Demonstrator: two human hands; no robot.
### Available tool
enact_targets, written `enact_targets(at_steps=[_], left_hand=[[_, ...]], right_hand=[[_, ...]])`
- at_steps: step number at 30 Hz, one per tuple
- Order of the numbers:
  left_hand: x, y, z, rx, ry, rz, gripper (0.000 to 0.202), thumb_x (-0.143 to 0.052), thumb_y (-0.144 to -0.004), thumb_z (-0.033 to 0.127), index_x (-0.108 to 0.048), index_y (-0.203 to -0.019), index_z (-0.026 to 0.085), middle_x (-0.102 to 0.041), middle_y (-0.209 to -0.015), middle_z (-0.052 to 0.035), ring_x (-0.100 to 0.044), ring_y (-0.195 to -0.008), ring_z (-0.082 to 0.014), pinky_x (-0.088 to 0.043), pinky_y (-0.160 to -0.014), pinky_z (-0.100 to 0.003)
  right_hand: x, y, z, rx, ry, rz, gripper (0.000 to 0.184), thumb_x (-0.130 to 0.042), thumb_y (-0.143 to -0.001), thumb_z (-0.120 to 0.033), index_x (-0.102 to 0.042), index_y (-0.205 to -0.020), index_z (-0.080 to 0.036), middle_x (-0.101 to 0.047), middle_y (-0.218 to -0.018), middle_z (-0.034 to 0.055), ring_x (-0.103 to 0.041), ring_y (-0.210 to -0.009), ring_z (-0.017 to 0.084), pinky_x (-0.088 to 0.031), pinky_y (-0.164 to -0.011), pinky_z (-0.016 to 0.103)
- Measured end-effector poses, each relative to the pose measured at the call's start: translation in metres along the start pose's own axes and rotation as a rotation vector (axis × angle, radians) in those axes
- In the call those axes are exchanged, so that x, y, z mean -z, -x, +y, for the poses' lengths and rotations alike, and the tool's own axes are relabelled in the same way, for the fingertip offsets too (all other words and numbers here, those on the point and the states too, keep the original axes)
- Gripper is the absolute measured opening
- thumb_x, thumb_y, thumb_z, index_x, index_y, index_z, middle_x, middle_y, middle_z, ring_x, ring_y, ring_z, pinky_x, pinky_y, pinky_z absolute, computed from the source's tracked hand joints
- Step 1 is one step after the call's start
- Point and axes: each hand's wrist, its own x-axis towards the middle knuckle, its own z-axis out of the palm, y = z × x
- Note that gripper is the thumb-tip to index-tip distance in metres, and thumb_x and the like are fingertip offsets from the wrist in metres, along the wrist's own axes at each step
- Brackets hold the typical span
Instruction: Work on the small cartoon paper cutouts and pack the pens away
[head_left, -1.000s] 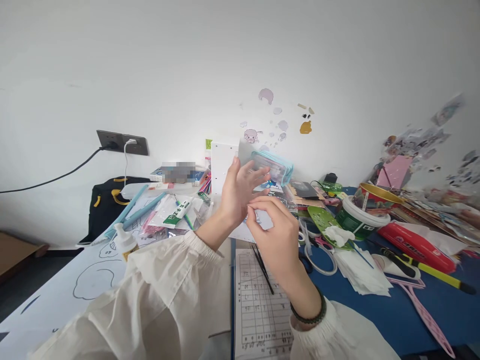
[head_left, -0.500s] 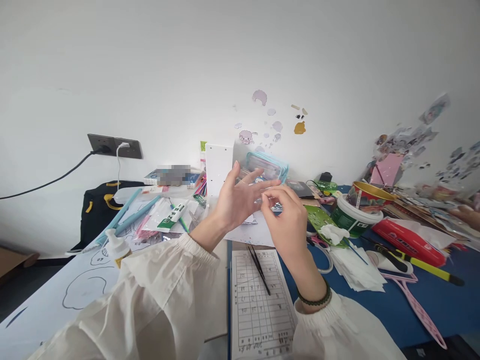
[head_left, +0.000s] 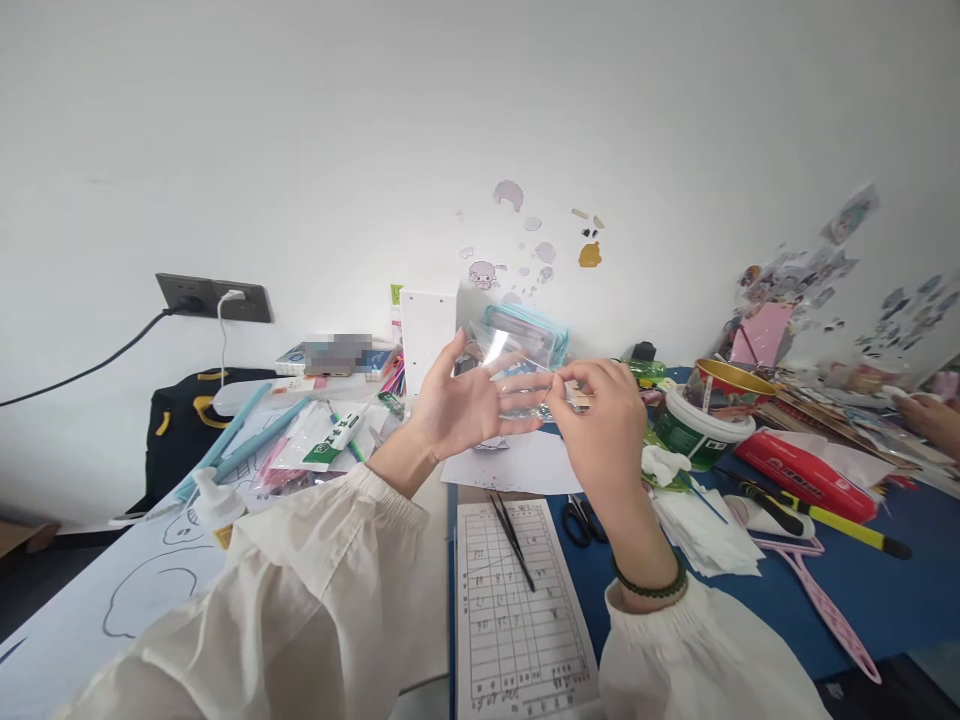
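My left hand [head_left: 469, 405] is raised palm up with its fingers spread, and nothing is gripped in it. A clear plastic film [head_left: 499, 348] with a bright glare lies against or just behind its fingers; exact contact cannot be told. My right hand [head_left: 600, 410] pinches the film's right side near the left fingertips. Below, black tweezers [head_left: 514, 540] rest on a printed form with handwriting [head_left: 517, 625]. Black-handled scissors [head_left: 577, 522] lie beside the form, partly behind my right wrist. A white sheet [head_left: 510, 468] with small marks lies under my hands.
At left are a pump bottle [head_left: 217, 505], plastic packets [head_left: 326, 440] and a black bag [head_left: 176, 430]. To the right stand a white-and-green tub [head_left: 705, 430], a red tissue pack [head_left: 806, 475], a pink-handled tool [head_left: 832, 620] and a yellow cutter [head_left: 847, 525]. Another person's hand [head_left: 930, 415] shows far right.
My right hand has moved right, away from my left palm, and the clear film now shows between them. My left hand has turned flatter, and the scissors have come into view.
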Motion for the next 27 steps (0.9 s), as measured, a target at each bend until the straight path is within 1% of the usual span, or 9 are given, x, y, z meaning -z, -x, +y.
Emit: enact_targets(at_steps=[4, 9, 13, 17, 20, 22, 24, 27], left_hand=[[0.004, -0.001, 0.0, 0.019, 0.007, -0.024, 0.077, -0.03, -0.08, 0.072, -0.046, -0.128, 0.014, -0.058, -0.126, -0.0221, -0.053, -0.117, -0.0349, -0.042, -0.089, -0.049], [0.007, 0.001, 0.002, 0.032, 0.047, -0.047, 0.08, -0.028, -0.08, 0.073, -0.046, -0.129, 0.011, -0.057, -0.126, -0.0235, -0.056, -0.113, -0.0342, -0.042, -0.088, -0.049], [0.011, 0.002, 0.003, 0.031, 0.06, -0.045, 0.085, -0.027, -0.079, 0.075, -0.044, -0.133, 0.011, -0.057, -0.126, -0.0227, -0.057, -0.11, -0.0331, -0.042, -0.087, -0.048], [0.016, 0.002, 0.003, 0.014, 0.075, -0.042, 0.087, -0.03, -0.077, 0.076, -0.044, -0.133, 0.012, -0.058, -0.125, -0.0217, -0.059, -0.107, -0.0328, -0.042, -0.088, -0.049], [0.018, 0.001, 0.002, -0.011, 0.088, -0.023, 0.086, -0.031, -0.077, 0.075, -0.044, -0.134, 0.012, -0.058, -0.125, -0.021, -0.059, -0.107, -0.0324, -0.042, -0.089, -0.049], [0.019, 0.001, 0.002, -0.016, 0.084, -0.017, 0.085, -0.032, -0.077, 0.075, -0.044, -0.134, 0.012, -0.058, -0.125, -0.0206, -0.059, -0.107, -0.032, -0.042, -0.089, -0.049], [0.019, 0.001, 0.003, -0.011, 0.068, -0.023, 0.085, -0.032, -0.076, 0.075, -0.044, -0.133, 0.013, -0.058, -0.126, -0.0204, -0.058, -0.107, -0.032, -0.042, -0.088, -0.049], [0.02, 0.002, 0.003, -0.001, 0.035, -0.031, 0.086, -0.032, -0.076, 0.076, -0.045, -0.133, 0.013, -0.058, -0.126, -0.0201, -0.058, -0.108, -0.032, -0.043, -0.088, -0.048]], right_hand=[[0.002, -0.003, 0.008, -0.049, -0.007, -0.018, 0.008, -0.056, -0.073, -0.014, -0.057, -0.069, -0.021, -0.065, -0.074, 0.0017, -0.053, -0.072, 0.019, -0.043, -0.065, 0.032], [0.003, -0.004, 0.013, -0.13, -0.05, -0.061, 0.006, -0.056, -0.072, -0.017, -0.057, -0.067, -0.021, -0.062, -0.072, 0.0009, -0.05, -0.067, 0.017, -0.041, -0.064, 0.031], [0.005, -0.004, 0.015, -0.22, -0.103, -0.076, 0.004, -0.056, -0.069, -0.017, -0.057, -0.066, -0.02, -0.058, -0.07, 0.0005, -0.049, -0.065, 0.016, -0.041, -0.064, 0.031], [0.008, -0.004, 0.018, -0.371, -0.208, -0.1, 0.003, -0.056, -0.067, -0.02, -0.058, -0.065, -0.02, -0.053, -0.065, -0.0007, -0.047, -0.062, 0.015, -0.039, -0.061, 0.029], [0.008, -0.003, 0.023, -0.556, -0.336, -0.122, 0.003, -0.058, -0.064, -0.022, -0.06, -0.065, -0.019, -0.051, -0.061, -0.0017, -0.045, -0.058, 0.013, -0.038, -0.056, 0.027], [0.008, -0.002, 0.026, -0.661, -0.41, -0.129, 0.007, -0.059, -0.062, -0.024, -0.061, -0.067, -0.018, -0.051, -0.06, -0.0018, -0.045, -0.056, 0.013, -0.037, -0.054, 0.027], [0.008, -0.002, 0.03, -0.724, -0.452, -0.12, 0.012, -0.06, -0.062, -0.027, -0.062, -0.069, -0.017, -0.053, -0.061, -0.0011, -0.045, -0.055, 0.013, -0.037, -0.053, 0.026], [0.01, -0.003, 0.035, -0.755, -0.457, -0.111, 0.014, -0.061, -0.062, -0.027, -0.063, -0.07, -0.016, -0.054, -0.062, -0.0002, -0.045, -0.055, 0.012, -0.035, -0.051, 0.025]])
